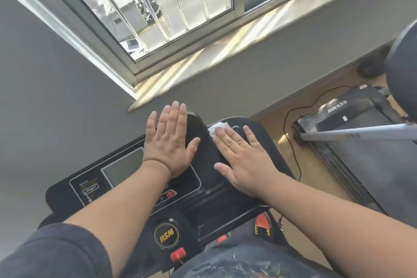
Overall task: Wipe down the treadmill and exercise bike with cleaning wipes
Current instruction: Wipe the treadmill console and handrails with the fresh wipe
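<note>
The black treadmill console [126, 178] fills the lower middle of the head view, with a grey display and a red button. My left hand [169, 140] lies flat on its upper part, fingers spread, holding nothing. My right hand [243, 158] lies flat on the console's right side and presses a white cleaning wipe [217, 128] against the surface. Only a crumpled corner of the wipe shows past my fingertips.
A second treadmill [352, 119] with a grey handrail [361, 132] stands on the wooden floor to the right, its black cable [291, 137] trailing beside it. A grey wall and a window sill [203, 70] are straight ahead. A dark round object [404, 70] sits at the right edge.
</note>
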